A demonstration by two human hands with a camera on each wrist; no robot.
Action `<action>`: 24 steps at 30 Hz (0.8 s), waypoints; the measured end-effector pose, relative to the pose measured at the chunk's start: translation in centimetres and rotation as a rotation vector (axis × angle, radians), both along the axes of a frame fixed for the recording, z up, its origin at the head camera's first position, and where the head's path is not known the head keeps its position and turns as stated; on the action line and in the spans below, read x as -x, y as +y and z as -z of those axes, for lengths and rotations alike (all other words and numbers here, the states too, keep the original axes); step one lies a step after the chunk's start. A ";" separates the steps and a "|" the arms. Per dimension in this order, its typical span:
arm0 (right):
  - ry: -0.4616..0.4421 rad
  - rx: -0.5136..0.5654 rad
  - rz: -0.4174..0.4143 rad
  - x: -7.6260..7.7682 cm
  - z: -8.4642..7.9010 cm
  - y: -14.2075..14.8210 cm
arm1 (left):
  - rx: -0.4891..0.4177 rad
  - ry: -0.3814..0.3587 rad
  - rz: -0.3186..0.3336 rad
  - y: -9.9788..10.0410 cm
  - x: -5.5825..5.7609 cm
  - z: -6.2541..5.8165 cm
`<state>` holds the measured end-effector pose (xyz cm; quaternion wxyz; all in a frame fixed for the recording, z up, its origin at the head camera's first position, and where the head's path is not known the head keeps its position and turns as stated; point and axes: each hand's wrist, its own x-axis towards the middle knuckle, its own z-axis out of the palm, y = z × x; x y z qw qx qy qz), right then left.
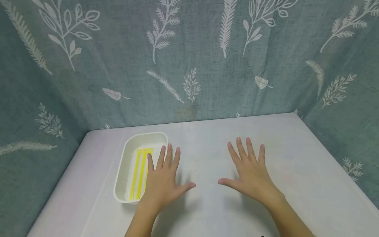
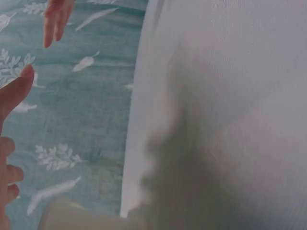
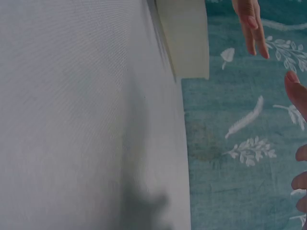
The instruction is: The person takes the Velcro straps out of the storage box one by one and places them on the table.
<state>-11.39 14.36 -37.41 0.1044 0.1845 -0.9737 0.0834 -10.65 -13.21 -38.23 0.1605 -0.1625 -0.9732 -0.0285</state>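
My left hand [image 1: 163,181] hovers over the table with its fingers spread, overlapping the right side of a white plastic tray [image 1: 119,177] in the head view. Inside the tray lie yellow strips [image 1: 138,174], long and thin, side by side; the hand hides part of them. To the right, my right hand [image 1: 251,174] is held over the table too, fingers spread and palm down, with nothing in it. In the left wrist view the left thumb [image 2: 19,91] points up at the left edge. The right thumb [image 3: 295,91] shows at the right edge of the right wrist view.
A white cloth-covered table [image 1: 207,141] spreads under both hands. Green curtains [image 1: 183,108] with white leaf prints stand along its back and sides. The tray's outer wall [image 3: 184,38] appears at the top of the right wrist view.
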 end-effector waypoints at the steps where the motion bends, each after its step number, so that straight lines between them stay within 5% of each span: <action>1: -0.004 0.000 -0.001 0.0 0.0 -0.2 | 0.002 0.001 -0.006 -0.2 -0.1 0.0; 24: 0.057 -0.002 -0.055 0.5 -0.7 -3.2 | -0.030 0.005 -0.045 -3.8 -0.9 -1.0</action>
